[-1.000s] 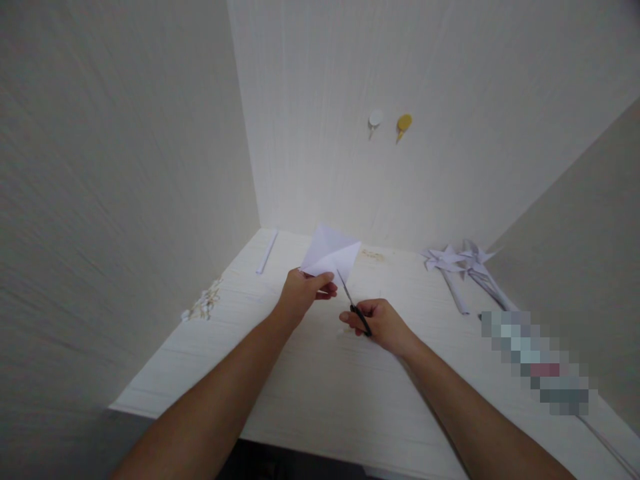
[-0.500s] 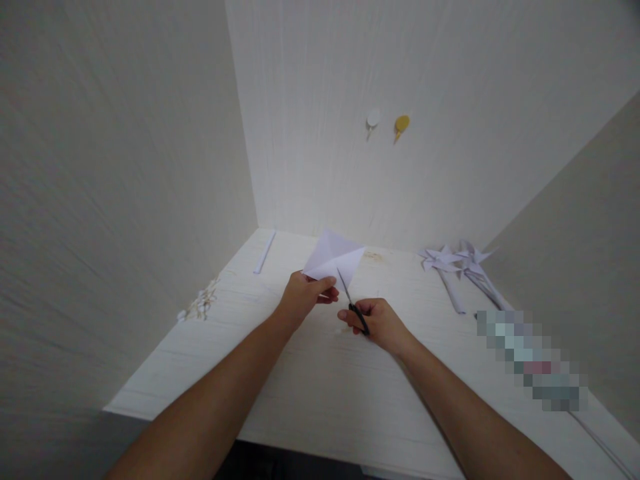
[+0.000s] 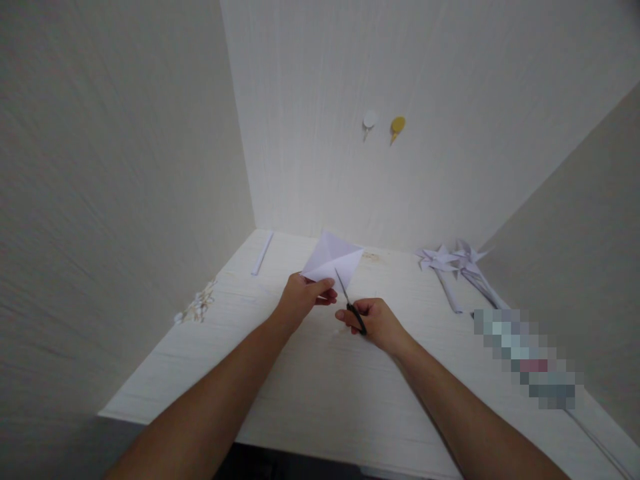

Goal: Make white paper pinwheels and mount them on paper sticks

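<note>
A creased white square of paper [image 3: 329, 250] is held above the middle of the table, one corner pointing to the back wall. My left hand [image 3: 306, 295] pinches its near left edge between thumb and fingers. My right hand [image 3: 373, 320] grips black-handled scissors [image 3: 345, 291] by the loops. The blades lie against the near part of the paper, their tips pointing toward its centre. Whether they have cut through there I cannot tell.
A rolled paper stick [image 3: 263, 253] lies at the back left. Small white-tipped pieces [image 3: 197, 305] are heaped by the left edge. At the back right rest paper pinwheels [image 3: 438, 259] on rolled sticks. A blurred-out object [image 3: 523, 357] lies on the right, and hooks [image 3: 397, 125] hang on the wall.
The whole view has shifted slightly. Both hands, the paper and the scissors keep nearly the same positions relative to each other.
</note>
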Tool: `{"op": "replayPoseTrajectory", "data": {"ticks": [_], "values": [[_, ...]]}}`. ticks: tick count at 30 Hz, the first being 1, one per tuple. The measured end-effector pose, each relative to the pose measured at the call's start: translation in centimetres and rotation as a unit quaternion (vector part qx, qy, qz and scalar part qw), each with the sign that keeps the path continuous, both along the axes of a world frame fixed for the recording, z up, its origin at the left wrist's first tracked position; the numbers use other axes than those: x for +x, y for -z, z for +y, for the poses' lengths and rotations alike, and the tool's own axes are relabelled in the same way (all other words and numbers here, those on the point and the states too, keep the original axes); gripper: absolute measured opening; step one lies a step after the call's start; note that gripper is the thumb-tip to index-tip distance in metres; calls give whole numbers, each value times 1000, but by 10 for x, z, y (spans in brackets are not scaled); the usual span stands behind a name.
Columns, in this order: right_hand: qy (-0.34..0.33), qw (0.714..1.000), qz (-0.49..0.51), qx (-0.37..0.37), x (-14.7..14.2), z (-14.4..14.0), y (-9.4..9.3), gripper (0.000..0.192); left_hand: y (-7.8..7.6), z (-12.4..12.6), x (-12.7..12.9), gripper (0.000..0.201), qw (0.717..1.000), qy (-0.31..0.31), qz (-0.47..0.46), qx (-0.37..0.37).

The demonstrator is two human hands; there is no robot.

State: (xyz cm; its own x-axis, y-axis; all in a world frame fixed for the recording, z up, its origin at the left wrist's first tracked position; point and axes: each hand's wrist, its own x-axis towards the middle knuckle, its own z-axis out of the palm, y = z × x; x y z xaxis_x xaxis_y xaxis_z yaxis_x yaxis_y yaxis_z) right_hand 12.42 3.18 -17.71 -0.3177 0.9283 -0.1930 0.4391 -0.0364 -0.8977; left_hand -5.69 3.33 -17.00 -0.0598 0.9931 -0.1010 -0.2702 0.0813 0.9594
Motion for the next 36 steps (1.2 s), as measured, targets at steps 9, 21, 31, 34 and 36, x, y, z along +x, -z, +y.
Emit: {"op": "replayPoseTrajectory", "data": {"ticks": [9,21,31,34,36], "values": [[-4,1000,8,3,1,-1,-1,59,-2,0,0,18,1000,-1,-1,1],[-8,1000,15,0,1,0,3,60,-1,0,1,21,1000,-8,-10,9],[-36,999,24,-14,4,0,7,51,-4,5,-6,22,994,-91,-25,52],[-24,999,42,-8,4,0,8,49,-3,6,-7,23,992,-108,-26,59],[4,998,62,3,3,1,9,50,-2,7,-8,23,992,-113,-24,56]]}}
